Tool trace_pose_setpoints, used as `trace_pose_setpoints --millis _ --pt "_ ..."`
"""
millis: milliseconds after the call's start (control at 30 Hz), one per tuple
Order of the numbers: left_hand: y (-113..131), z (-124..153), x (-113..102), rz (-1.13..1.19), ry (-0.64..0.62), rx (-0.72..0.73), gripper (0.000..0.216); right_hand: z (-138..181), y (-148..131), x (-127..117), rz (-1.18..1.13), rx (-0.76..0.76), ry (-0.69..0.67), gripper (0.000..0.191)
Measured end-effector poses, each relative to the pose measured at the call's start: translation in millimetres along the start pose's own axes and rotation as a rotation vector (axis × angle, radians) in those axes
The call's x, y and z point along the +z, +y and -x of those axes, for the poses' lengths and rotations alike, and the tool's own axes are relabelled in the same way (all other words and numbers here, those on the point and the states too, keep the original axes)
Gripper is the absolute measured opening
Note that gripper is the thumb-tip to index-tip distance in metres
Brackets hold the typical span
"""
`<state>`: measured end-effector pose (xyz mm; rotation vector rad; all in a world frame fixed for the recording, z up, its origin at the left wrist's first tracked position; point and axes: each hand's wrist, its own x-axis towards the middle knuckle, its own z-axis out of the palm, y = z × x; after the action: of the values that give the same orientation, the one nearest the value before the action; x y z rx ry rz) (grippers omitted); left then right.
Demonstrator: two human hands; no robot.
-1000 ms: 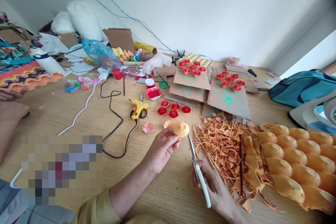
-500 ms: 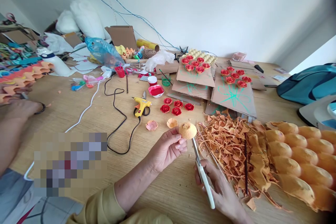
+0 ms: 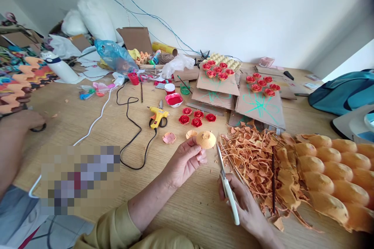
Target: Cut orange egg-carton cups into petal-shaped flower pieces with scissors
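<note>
Between the thumb and fingers of my left hand (image 3: pixel 187 161) is an orange egg carton cup (image 3: pixel 206 140), its rounded bottom turned up. My right hand (image 3: pixel 241 202) grips white-handled scissors (image 3: pixel 229 192), whose blades point up just right of the cup, apart from it. Just behind the cup, partly covered by it, lies a cut petal cup (image 3: pixel 191 134). Another pale cut cup (image 3: pixel 169 137) sits left of it. Several red paper roses (image 3: pixel 198 114) rest beyond. To the right spreads a heap of orange carton scraps (image 3: pixel 251 159).
A yellow glue gun (image 3: pixel 158 116) with black cord lies left of centre, near a dish of red paint (image 3: pixel 174 100). Cardboard pieces (image 3: pixel 260 107) carry more roses. An orange egg tray (image 3: pixel 330 167) stands right. A co-worker's hand (image 3: pixel 26 120) is at far left.
My left hand has shifted the cup slightly left and up, away from the scissors. The scissor blades have come off the cup's edge. At far left the co-worker's carton has moved down.
</note>
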<state>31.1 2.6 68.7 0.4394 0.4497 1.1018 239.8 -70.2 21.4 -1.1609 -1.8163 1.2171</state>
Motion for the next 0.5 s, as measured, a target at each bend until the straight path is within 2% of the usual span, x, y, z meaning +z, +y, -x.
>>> trace_pose_setpoints --millis 500 --pt "-0.5 -2.1 -4.8 0.186 -0.027 -0.093 0.016 1.4 0.7 0.8 0.021 0.006 -0.029 0.044"
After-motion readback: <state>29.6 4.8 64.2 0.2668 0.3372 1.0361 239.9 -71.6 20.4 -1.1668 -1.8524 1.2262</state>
